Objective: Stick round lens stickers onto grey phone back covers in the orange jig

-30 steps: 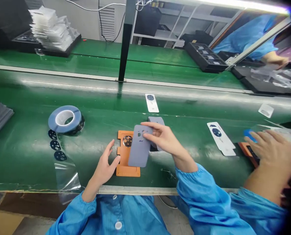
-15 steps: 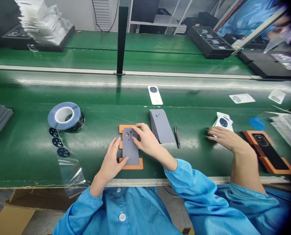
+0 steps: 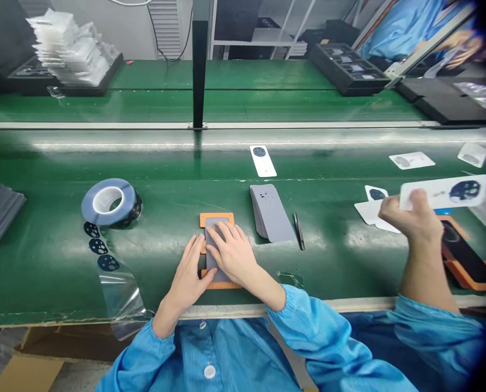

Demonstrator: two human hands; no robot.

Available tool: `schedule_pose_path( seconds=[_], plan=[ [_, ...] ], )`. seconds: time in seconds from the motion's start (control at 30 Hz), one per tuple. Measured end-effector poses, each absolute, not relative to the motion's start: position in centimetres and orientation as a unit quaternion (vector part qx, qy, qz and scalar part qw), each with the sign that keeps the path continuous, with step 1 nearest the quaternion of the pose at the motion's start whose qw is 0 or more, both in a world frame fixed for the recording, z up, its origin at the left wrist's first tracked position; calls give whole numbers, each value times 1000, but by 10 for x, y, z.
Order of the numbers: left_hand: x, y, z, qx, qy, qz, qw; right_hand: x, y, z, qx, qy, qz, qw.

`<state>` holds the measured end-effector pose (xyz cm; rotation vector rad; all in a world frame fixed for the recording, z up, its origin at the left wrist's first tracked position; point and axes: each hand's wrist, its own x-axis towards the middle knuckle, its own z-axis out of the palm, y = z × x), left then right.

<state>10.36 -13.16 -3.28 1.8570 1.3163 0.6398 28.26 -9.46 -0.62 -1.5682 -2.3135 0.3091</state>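
A thin grey phone-shaped sheet lies on an orange jig on the green bench in front of me. My left hand is open along the left side, its thumb on the sheet's lower left edge. My right hand lies flat over the sheet, fingers stretched out and pressed together lightly, hiding its upper part and holes. To the right stand a fanned stack of similar grey sheets and dark tweezers. At left lies a roll of clear film carrying black camera-shaped stickers.
At right, a co-worker's hand holds up a white card with a black sticker. Beside it lie white cards and another orange jig. Another grey stack sits far left. A black post rises from the bench.
My right hand has gone from fingertips near the sheet's holes to lying flat across it. My left hand has barely moved. The co-worker's hand has lifted a white card.
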Motion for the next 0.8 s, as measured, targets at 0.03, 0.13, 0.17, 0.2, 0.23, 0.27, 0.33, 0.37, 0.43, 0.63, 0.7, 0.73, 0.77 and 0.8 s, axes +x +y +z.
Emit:
schedule_pose_path(
  seconds=[0.03,0.13,0.17,0.2,0.23,0.27,0.33,0.37,0.43,0.63,0.7,0.73,0.77,0.8],
  plan=[
    [104,-132,-32,726,517,250,378,286,-93,-4,-545,-811,121,175],
    [104,-132,-31,718,527,254,378,299,-95,1,-560,-781,152,231],
    [104,-133,-31,713,531,257,379,303,-97,1,-577,-763,152,247],
    [104,-133,-30,707,535,262,382,307,-100,1,-596,-746,148,257],
    [105,-133,-30,700,538,269,384,310,-104,-1,-610,-735,146,257],
    [106,-133,-29,691,542,279,388,312,-107,-2,-618,-729,151,253],
    [108,-133,-27,666,553,308,396,312,-115,-3,-616,-729,176,243],
    [110,-133,-25,649,558,327,401,311,-120,-2,-613,-727,187,248],
    [111,-132,-22,605,567,370,419,306,-129,6,-605,-717,202,282],
    [101,-126,-16,396,576,476,534,296,-140,42,-511,-712,339,343],
    [97,-124,-15,339,577,475,571,295,-135,43,-535,-702,351,313],
    [95,-124,-14,320,574,473,587,295,-131,40,-551,-694,360,290],
    [95,-123,-13,306,570,471,599,294,-128,37,-561,-686,380,266],
    [95,-123,-12,295,564,474,608,293,-125,33,-558,-679,409,246]
  ],
)
